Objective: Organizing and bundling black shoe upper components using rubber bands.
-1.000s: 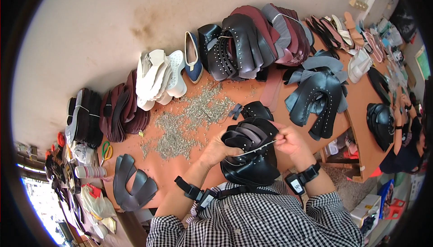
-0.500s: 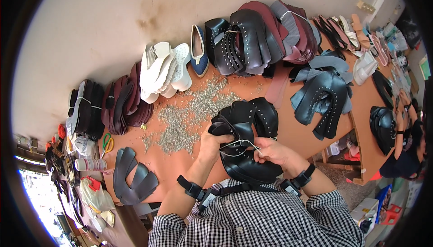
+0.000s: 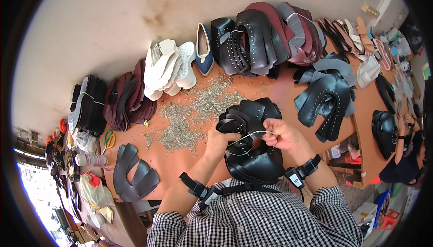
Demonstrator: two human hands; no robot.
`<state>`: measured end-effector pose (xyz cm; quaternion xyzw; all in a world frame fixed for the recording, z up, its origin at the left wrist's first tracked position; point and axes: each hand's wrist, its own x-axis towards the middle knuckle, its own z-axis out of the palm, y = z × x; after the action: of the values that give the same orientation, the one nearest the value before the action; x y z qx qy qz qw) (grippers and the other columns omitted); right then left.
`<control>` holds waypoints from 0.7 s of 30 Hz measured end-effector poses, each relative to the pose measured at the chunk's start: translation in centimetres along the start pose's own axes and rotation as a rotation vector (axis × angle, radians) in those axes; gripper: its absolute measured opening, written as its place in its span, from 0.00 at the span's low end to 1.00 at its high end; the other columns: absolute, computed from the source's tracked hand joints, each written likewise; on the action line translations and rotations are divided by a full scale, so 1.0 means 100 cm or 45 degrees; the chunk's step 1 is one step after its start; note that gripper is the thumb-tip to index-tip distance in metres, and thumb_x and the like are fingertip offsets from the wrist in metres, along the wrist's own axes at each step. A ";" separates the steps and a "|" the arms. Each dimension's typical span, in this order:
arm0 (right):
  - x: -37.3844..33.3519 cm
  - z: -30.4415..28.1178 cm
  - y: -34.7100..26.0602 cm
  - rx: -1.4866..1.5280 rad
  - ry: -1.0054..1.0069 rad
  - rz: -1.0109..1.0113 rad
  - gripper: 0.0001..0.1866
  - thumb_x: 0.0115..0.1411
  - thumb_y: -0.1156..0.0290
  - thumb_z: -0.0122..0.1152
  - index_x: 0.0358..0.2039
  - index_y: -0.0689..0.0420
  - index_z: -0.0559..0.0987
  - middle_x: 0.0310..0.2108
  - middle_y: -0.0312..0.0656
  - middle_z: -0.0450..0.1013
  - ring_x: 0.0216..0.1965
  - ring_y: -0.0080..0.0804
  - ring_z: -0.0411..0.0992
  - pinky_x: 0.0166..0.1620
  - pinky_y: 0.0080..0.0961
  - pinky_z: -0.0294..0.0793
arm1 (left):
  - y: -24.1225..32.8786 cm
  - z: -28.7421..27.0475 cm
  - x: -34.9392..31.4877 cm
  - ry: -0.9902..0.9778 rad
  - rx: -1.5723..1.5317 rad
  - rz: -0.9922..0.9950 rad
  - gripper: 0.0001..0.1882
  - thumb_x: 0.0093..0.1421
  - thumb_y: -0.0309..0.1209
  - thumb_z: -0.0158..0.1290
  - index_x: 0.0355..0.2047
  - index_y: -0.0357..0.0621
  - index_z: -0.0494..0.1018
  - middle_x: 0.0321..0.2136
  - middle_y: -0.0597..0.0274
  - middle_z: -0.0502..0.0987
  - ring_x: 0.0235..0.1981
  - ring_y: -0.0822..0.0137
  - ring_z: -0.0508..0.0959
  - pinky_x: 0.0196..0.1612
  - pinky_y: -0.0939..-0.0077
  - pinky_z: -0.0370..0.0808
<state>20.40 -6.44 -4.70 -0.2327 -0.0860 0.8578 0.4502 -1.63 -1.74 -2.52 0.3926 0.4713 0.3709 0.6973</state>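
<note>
A bundle of black studded leather shoe uppers (image 3: 256,168) is held upright close to my body, at the table's near edge. My left hand (image 3: 218,143) grips its left side, thumb pressed over the front of the stack. A thin white cord (image 3: 251,134) loops across the bundle near that thumb. My right hand (image 3: 285,134) pinches the cord between thumb and fingers at the bundle's right side, and the cord stretches between both hands. The fingers of my left hand behind the stack are hidden.
Loose metal studs (image 3: 180,123) lie beyond the bundle. Stacked uppers (image 3: 255,39), white soles (image 3: 164,69) and a blue shoe (image 3: 204,51) line the wall. Studded uppers (image 3: 327,100) lie right; green-handled scissors (image 3: 108,139) and grey uppers (image 3: 135,175) left. Another person's hands (image 3: 403,121) show far right.
My right hand has moved up and to the right, drawing the cord higher across the bundle. My left hand keeps its grip on the uppers.
</note>
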 end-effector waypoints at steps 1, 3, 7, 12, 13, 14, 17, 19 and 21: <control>-0.001 0.000 0.000 -0.003 -0.005 0.003 0.13 0.43 0.86 0.48 0.30 0.59 0.72 0.18 0.39 0.66 0.19 0.22 0.60 0.21 0.16 0.57 | -0.004 -0.004 0.002 -0.001 0.000 -0.032 0.21 0.35 0.12 0.55 0.33 0.36 0.70 0.29 0.61 0.75 0.30 0.68 0.75 0.36 0.75 0.73; -0.006 0.002 -0.001 -0.006 0.003 -0.003 0.11 0.45 0.85 0.50 0.30 0.58 0.71 0.18 0.37 0.66 0.19 0.21 0.60 0.20 0.15 0.57 | -0.007 -0.005 0.003 -0.001 -0.008 -0.064 0.21 0.35 0.13 0.56 0.34 0.36 0.70 0.30 0.60 0.75 0.31 0.68 0.75 0.37 0.75 0.73; -0.004 0.023 -0.016 0.106 0.366 -0.242 0.09 0.48 0.85 0.48 0.27 0.55 0.71 0.20 0.37 0.66 0.19 0.21 0.61 0.18 0.12 0.53 | -0.001 0.012 -0.003 -0.062 0.329 0.151 0.32 0.34 0.20 0.61 0.44 0.33 0.65 0.33 0.55 0.75 0.35 0.65 0.76 0.40 0.74 0.73; -0.005 0.029 -0.005 -0.533 0.075 -0.041 0.09 0.48 0.83 0.44 0.27 0.57 0.72 0.18 0.37 0.69 0.18 0.18 0.65 0.17 0.13 0.59 | -0.017 -0.004 0.014 0.062 0.437 0.126 0.28 0.35 0.20 0.60 0.41 0.32 0.67 0.32 0.54 0.76 0.33 0.65 0.76 0.40 0.73 0.73; -0.004 0.025 0.000 -0.536 0.072 -0.035 0.09 0.48 0.83 0.44 0.27 0.57 0.72 0.18 0.37 0.69 0.18 0.18 0.65 0.17 0.13 0.59 | -0.021 -0.011 0.016 0.037 0.180 0.096 0.26 0.35 0.19 0.60 0.39 0.31 0.68 0.32 0.54 0.76 0.33 0.65 0.76 0.39 0.73 0.74; -0.005 0.017 0.006 -0.789 0.207 0.038 0.08 0.48 0.83 0.45 0.28 0.58 0.72 0.19 0.37 0.70 0.18 0.19 0.66 0.18 0.13 0.60 | -0.015 -0.008 0.012 0.067 -0.019 0.008 0.22 0.36 0.16 0.58 0.36 0.31 0.69 0.31 0.54 0.76 0.32 0.65 0.77 0.38 0.73 0.74; 0.002 -0.001 0.036 -1.338 0.479 0.288 0.08 0.48 0.79 0.48 0.31 0.61 0.72 0.22 0.39 0.73 0.20 0.21 0.68 0.20 0.15 0.63 | -0.013 -0.013 0.009 0.053 -0.212 -0.004 0.22 0.36 0.13 0.56 0.37 0.32 0.70 0.31 0.56 0.76 0.31 0.65 0.76 0.37 0.73 0.75; 0.008 -0.002 0.044 -1.336 0.582 0.200 0.09 0.48 0.80 0.48 0.32 0.62 0.72 0.23 0.40 0.74 0.21 0.21 0.69 0.20 0.16 0.63 | -0.011 -0.014 0.004 0.069 -0.204 -0.017 0.22 0.36 0.12 0.56 0.37 0.32 0.69 0.31 0.57 0.75 0.31 0.66 0.76 0.37 0.73 0.75; 0.015 0.003 0.040 -1.270 0.592 -0.007 0.09 0.47 0.81 0.49 0.31 0.63 0.73 0.24 0.41 0.74 0.21 0.23 0.69 0.22 0.17 0.64 | -0.002 -0.011 -0.002 0.010 -0.221 -0.036 0.23 0.38 0.11 0.53 0.39 0.34 0.68 0.31 0.60 0.75 0.31 0.68 0.76 0.38 0.75 0.74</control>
<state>16.57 -7.53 -6.35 -0.6009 -0.3809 0.6378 0.2949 -2.69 -1.77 -2.89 0.3225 0.4457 0.4021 0.7319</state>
